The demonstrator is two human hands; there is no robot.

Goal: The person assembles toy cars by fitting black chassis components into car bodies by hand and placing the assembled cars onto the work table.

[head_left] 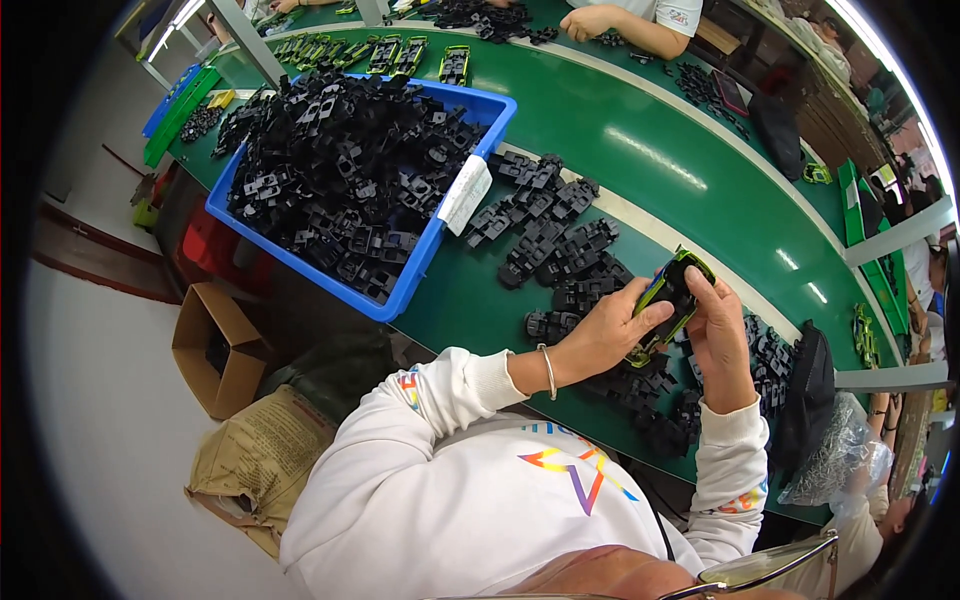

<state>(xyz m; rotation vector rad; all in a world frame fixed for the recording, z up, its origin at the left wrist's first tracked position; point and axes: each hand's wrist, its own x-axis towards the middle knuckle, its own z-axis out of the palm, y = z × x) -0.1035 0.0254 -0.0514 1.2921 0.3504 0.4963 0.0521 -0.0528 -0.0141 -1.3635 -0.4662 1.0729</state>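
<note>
Head view: both your hands [606,337] clasp a green car [674,292], seemingly midway; lined-up cars [408,57] look done, many black parts [330,170] remain.

Left forearm [455,385] angled rightward, right forearm [733,460] near upright. Left hand [605,335] and right hand [722,335] close together, curled in grip, thumbs [655,317] uppermost.
</note>
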